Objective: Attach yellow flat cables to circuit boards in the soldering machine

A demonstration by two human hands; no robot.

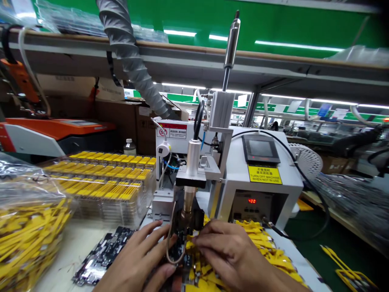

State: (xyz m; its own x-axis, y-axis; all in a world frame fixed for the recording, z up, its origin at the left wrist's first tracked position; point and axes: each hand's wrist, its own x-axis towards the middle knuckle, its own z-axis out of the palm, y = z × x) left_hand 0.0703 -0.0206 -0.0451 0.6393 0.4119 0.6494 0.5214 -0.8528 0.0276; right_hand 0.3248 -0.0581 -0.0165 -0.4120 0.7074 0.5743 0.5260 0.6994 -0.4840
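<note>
My left hand (141,253) lies with fingers apart at the left side of a dark circuit board (179,249), which sits under the soldering machine's head (188,202). A looped wire in front of that head partly covers the fingertips and the board. Pinched between the thumb and fingers of my right hand (227,247) is the end of a yellow flex strip (191,242), held at the board's right edge. More yellow flex strips (267,247) lie in a heap under and beyond my right hand. Left of my left hand is a stack of dark circuit boards (103,251).
Clear trays of yellow strips (103,178) stand at the left behind a plastic bag of yellow strips (30,239). The controller box (258,178) with a red display is at the right. A grey hose (127,56) hangs above; a black cable (319,202) loops at right.
</note>
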